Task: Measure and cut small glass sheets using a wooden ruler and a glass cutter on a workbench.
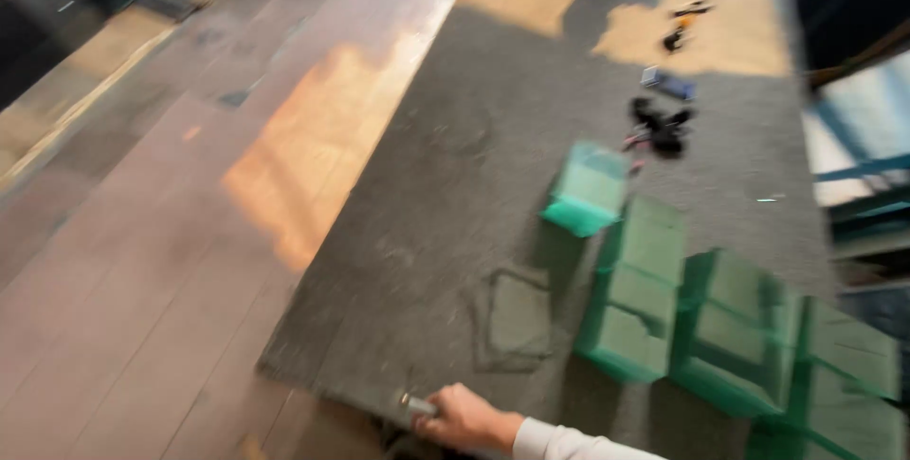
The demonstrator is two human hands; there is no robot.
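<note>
Blurred view, camera swinging; details soft.

One hand [466, 419] shows at the bottom edge, white sleeve [569, 443] behind it, reaching in from the lower right, so probably the right one, though I can't be sure. It is closed into a fist around a small metallic thing [417, 406], a short silvery stub poking out past the knuckles; too blurred to say what kind of tool. The hand sits right at the near edge of the grey mat [455, 195], touching or just over its border, as if that edge is where the work is being done. The other hand is out of sight.

The mat is a long dark grey sheet, felt or carpet by the look, laid flat over a wooden floor [142, 261]. A squarish outline [517, 318] shows in its surface just beyond the hand; whether it is a cut, a mark or a loose patch, I can't tell.

To the right of that, a cluster of green blocks [730, 327] stands on the mat, close-packed and touching, some stacked. One lighter green block [588, 190] sits apart from them, tilted.

Further along the mat: a small black tangle [659, 126], a bluish bit [668, 84], and another dark item [678, 34] in a sunlit patch. All well apart from the hand.
</note>
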